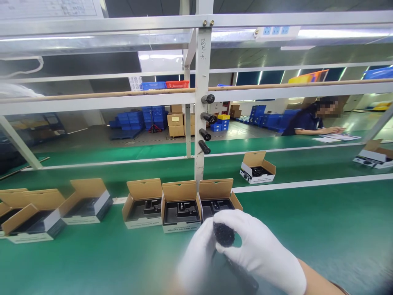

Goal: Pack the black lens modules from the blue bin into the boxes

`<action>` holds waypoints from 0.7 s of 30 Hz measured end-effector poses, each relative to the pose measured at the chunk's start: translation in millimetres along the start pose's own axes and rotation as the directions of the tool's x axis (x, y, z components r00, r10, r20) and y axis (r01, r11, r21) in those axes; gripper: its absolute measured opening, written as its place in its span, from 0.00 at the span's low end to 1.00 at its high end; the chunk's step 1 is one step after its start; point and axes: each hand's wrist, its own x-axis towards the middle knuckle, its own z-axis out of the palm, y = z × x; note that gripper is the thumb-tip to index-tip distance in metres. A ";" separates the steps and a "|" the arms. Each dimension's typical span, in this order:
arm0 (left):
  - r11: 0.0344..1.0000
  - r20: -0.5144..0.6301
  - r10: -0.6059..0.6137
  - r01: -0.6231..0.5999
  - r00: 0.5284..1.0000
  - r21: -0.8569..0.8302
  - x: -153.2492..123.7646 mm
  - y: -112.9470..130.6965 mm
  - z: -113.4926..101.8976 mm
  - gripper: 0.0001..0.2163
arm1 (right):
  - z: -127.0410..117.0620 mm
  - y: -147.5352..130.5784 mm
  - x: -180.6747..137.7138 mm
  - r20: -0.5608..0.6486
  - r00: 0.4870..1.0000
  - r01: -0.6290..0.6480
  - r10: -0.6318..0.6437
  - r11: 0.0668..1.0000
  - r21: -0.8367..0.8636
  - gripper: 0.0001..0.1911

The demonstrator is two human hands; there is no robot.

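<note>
The white post (202,61) rises behind the worktop (307,217). In front of it, toward the wearer and slightly to its right, the right hand (258,250), in a white glove, is clamped with thumb and fingers on a black round-ended piece (224,234). That piece is held up with its textured round face showing; a dark, blurred length trails below it. The left hand (198,260), also gloved and blurred, lies close against the piece's left side, in front of the post; whether its fingers grip the piece cannot be told.

Close by the foot of the post stand three open boxes with black trays: the left box (143,222) and the middle box (181,227) to its left, the right box (216,186) just to its right, partly hidden by the hands. Four black cylinders (208,118) jut from the post, one above another. Further left of it more open boxes (87,219) stand in a group. To its right sits another open box (258,157), and beyond that, farther right, a co-worker (302,121) leans over papers (336,138).
</note>
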 end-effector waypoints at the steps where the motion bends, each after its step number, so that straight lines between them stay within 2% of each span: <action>1: 1.000 0.016 0.005 -0.005 1.000 -0.011 0.1 -0.4 -0.4 0.10 | 0.9 0.3 -0.3 0.003 1.000 0.007 -0.007 1.000 0.005 0.19; 4: 0.996 0.046 0.026 -0.022 0.999 -0.085 -0.6 -2.0 -0.3 0.10 | 3.4 1.8 -0.8 -0.003 0.999 0.035 -0.034 0.999 0.007 0.18; 8: 0.982 0.030 0.031 -0.025 0.999 -0.190 -4.5 0.6 -2.4 0.10 | 1.6 4.5 0.2 -0.032 0.998 0.050 -0.051 0.999 -0.021 0.17; 12: 1.000 -0.044 -0.026 0.026 0.999 0.016 -7.2 12.3 -10.7 0.11 | -2.1 2.8 0.9 0.022 0.999 -0.038 0.038 0.999 -0.019 0.16; 14: 0.994 -0.075 -0.008 0.017 0.997 0.108 -5.0 13.6 -16.1 0.13 | -3.6 -0.7 -0.4 0.037 0.994 -0.101 0.101 0.995 0.011 0.16; 16: 0.994 -0.036 -0.002 0.006 0.999 0.108 -1.3 5.0 -21.5 0.18 | -6.6 -3.9 -1.3 0.017 0.991 -0.132 0.132 0.991 0.030 0.17; 17: 0.996 0.006 -0.041 0.041 0.999 0.077 0.2 -3.7 -23.9 0.22 | -9.2 -4.1 -0.5 -0.006 0.991 -0.132 0.132 0.991 0.025 0.17; 19: 0.973 0.108 -0.229 0.229 0.967 0.016 -0.6 -27.7 -27.3 0.32 | -16.4 1.8 5.8 -0.065 0.989 -0.136 0.135 0.990 -0.022 0.17; 21: 0.894 0.195 -0.443 0.447 0.875 0.027 -8.2 -53.5 -28.9 0.39 | -23.9 20.1 19.1 -0.148 0.977 -0.172 0.156 0.980 -0.103 0.17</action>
